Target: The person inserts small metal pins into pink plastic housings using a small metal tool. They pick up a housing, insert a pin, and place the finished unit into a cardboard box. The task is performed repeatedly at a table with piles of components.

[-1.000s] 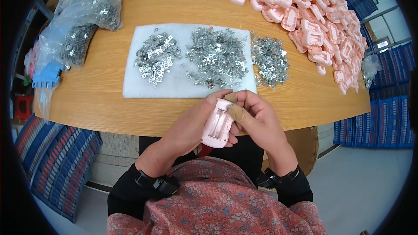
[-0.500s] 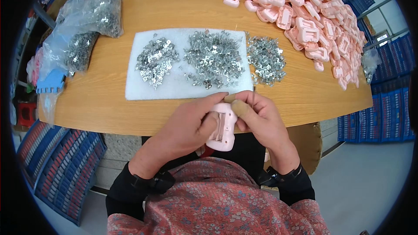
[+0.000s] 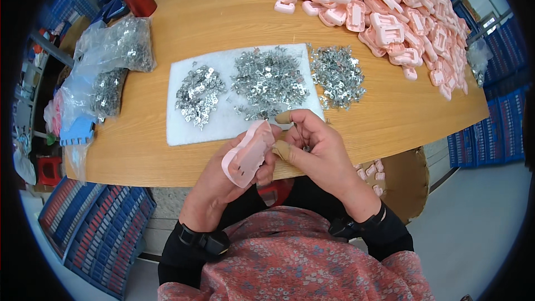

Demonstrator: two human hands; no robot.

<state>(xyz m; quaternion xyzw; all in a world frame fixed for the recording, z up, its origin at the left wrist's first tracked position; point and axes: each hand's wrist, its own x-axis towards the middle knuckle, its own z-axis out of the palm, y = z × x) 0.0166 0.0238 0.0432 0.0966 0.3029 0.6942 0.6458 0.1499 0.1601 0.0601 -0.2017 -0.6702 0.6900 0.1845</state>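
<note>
Pale pink plastic forms the hollow shell (image 3: 249,155) that your left hand (image 3: 214,181) grasps, tilted above the near edge of the wooden table (image 3: 139,153). Your right hand (image 3: 320,156) is at the shell's right side, its thumb and forefinger, in tan covers (image 3: 283,117), parted at the tips, while you have a small metal piece (image 3: 306,147) by its curled fingers, whose grip you cannot tell. Two piles of silvery metal clips (image 3: 270,81) lie on white foam sheet (image 3: 184,135), a third pile (image 3: 337,78) just right, and a heap of pink shells (image 3: 384,25) beyond
</note>
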